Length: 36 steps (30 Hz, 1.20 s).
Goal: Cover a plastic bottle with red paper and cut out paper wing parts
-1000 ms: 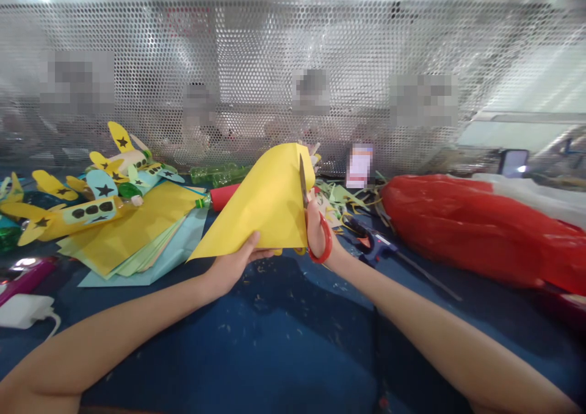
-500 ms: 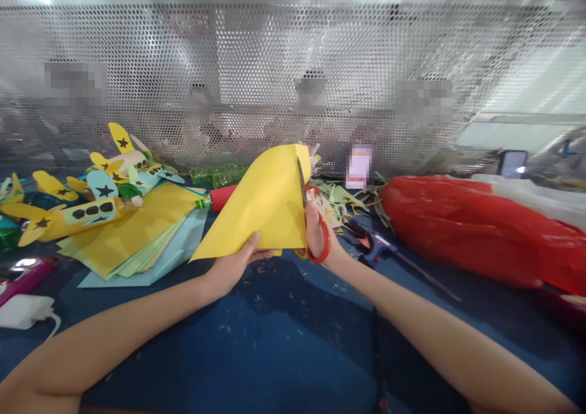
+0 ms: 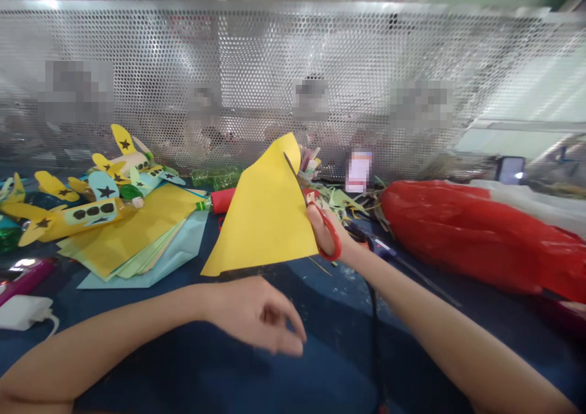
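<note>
My right hand (image 3: pixel 324 225) grips a pair of scissors (image 3: pixel 330 237) by the red handles. The dark blade lies along the right edge of a yellow sheet of paper (image 3: pixel 263 212), which stands bent above the table. My left hand (image 3: pixel 259 313) is off the sheet, in front of its lower edge, with loosely curled fingers, a gap between them and nothing visible in them. A thin yellow strip (image 3: pixel 321 266) lies below the scissors. Part of the scissors is hidden by the paper and my right hand.
Bottle planes with paper wings (image 3: pixel 91 211) and a stack of coloured paper (image 3: pixel 137 234) are at left. At right lie a glue gun (image 3: pixel 381 246) and a red plastic bag (image 3: pixel 467 234). Paper scraps (image 3: pixel 343 200) lie behind my right hand. A perforated metal screen (image 3: pixel 260 54) closes off the back.
My left hand has let go of the yellow sheet and moved down and right towards me. The sheet and scissors have tilted, with the sheet's lower edge now lower. A thin strip shows below.
</note>
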Each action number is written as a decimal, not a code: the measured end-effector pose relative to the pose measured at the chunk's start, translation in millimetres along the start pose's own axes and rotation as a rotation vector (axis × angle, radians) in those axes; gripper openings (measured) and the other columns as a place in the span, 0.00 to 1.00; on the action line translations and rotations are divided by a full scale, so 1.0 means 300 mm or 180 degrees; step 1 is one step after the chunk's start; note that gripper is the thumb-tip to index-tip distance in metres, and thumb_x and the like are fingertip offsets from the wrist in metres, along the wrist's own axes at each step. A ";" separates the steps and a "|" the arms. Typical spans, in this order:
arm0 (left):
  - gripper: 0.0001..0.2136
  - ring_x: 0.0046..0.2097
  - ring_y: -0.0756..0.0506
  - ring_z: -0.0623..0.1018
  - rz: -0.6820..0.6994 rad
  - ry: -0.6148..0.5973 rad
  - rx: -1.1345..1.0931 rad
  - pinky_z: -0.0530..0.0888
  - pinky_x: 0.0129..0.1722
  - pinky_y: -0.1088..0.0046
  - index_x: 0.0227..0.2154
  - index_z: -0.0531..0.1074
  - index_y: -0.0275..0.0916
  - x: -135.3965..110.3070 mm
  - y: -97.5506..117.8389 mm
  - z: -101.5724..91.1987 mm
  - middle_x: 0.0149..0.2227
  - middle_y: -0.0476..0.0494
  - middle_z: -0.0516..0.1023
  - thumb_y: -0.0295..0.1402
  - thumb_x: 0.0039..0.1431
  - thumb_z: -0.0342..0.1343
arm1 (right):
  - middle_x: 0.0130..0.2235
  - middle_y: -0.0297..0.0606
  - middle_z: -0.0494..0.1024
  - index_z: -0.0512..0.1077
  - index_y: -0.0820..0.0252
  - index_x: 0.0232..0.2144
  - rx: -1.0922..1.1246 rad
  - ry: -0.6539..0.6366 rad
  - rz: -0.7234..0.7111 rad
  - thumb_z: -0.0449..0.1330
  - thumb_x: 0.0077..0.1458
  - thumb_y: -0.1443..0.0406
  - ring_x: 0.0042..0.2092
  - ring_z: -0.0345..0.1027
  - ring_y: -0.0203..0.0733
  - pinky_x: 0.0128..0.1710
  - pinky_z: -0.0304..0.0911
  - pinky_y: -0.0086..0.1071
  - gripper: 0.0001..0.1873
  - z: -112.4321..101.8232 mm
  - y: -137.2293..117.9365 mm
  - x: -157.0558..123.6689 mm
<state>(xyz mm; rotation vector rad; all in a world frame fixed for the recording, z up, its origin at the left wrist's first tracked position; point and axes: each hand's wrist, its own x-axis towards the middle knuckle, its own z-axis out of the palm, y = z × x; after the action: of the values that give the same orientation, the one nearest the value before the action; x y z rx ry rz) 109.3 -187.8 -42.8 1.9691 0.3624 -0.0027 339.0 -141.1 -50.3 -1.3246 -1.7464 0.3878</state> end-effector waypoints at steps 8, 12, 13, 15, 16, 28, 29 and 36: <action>0.05 0.36 0.48 0.78 0.1068 0.2480 0.0965 0.73 0.39 0.75 0.32 0.77 0.42 -0.118 0.263 -0.220 0.32 0.48 0.79 0.35 0.59 0.57 | 0.16 0.30 0.55 0.50 0.54 0.16 -0.0546 -0.0342 -0.0896 0.36 0.51 0.33 0.19 0.48 0.33 0.20 0.46 0.32 0.35 -0.050 -0.124 -0.030; 0.14 0.56 0.43 0.69 0.1908 0.3502 0.1807 0.61 0.59 0.66 0.42 0.72 0.40 -0.132 0.285 -0.395 0.48 0.46 0.72 0.31 0.51 0.64 | 0.15 0.31 0.56 0.52 0.54 0.15 -0.0421 -0.0329 -0.0976 0.35 0.51 0.33 0.18 0.49 0.33 0.17 0.43 0.31 0.35 -0.059 -0.157 -0.021; 0.16 0.57 0.42 0.68 0.1962 0.3460 0.1820 0.60 0.60 0.65 0.43 0.71 0.40 -0.133 0.286 -0.422 0.49 0.46 0.71 0.30 0.50 0.65 | 0.15 0.32 0.57 0.53 0.54 0.15 -0.0372 -0.0334 -0.0995 0.35 0.52 0.33 0.18 0.49 0.33 0.17 0.43 0.31 0.35 -0.065 -0.168 -0.015; 0.16 0.56 0.42 0.70 0.1837 0.3408 0.1497 0.65 0.57 0.66 0.42 0.71 0.43 -0.137 0.286 -0.452 0.49 0.46 0.71 0.31 0.49 0.65 | 0.15 0.32 0.58 0.54 0.54 0.16 -0.0242 -0.0495 -0.1023 0.37 0.53 0.34 0.17 0.50 0.33 0.16 0.44 0.31 0.35 -0.085 -0.196 0.000; 0.16 0.54 0.43 0.71 0.1798 0.3388 0.1339 0.67 0.54 0.67 0.42 0.71 0.44 -0.140 0.284 -0.457 0.48 0.46 0.72 0.32 0.49 0.65 | 0.15 0.32 0.59 0.55 0.55 0.16 -0.0164 -0.0653 -0.0983 0.38 0.53 0.35 0.17 0.50 0.33 0.15 0.44 0.31 0.34 -0.097 -0.211 0.008; 0.19 0.48 0.40 0.77 0.1290 0.2664 0.0196 0.76 0.44 0.70 0.45 0.76 0.41 -0.221 0.244 -0.430 0.47 0.41 0.78 0.29 0.48 0.65 | 0.25 0.39 0.71 0.69 0.58 0.29 -0.0686 -0.1211 -0.1327 0.39 0.60 0.41 0.25 0.62 0.40 0.24 0.61 0.34 0.32 -0.149 -0.338 -0.013; 0.20 0.49 0.39 0.77 0.1218 0.2650 0.0046 0.76 0.44 0.69 0.45 0.77 0.40 -0.222 0.250 -0.427 0.47 0.41 0.78 0.27 0.46 0.66 | 0.25 0.39 0.71 0.70 0.57 0.29 -0.0675 -0.1222 -0.1329 0.39 0.60 0.42 0.25 0.62 0.40 0.24 0.61 0.34 0.31 -0.147 -0.337 -0.018; 0.24 0.55 0.34 0.74 0.0968 0.2630 -0.0452 0.75 0.50 0.62 0.43 0.79 0.40 -0.212 0.270 -0.409 0.47 0.42 0.79 0.20 0.38 0.68 | 0.24 0.38 0.70 0.72 0.56 0.31 -0.0528 -0.1324 -0.1176 0.43 0.59 0.43 0.27 0.65 0.44 0.26 0.64 0.35 0.29 -0.126 -0.328 -0.026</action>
<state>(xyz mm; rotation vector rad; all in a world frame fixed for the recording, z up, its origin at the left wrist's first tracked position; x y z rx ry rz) 49.2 -124.4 91.5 1.7861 0.5638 1.0227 308.7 -194.9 35.4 -1.0472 -2.3653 0.3275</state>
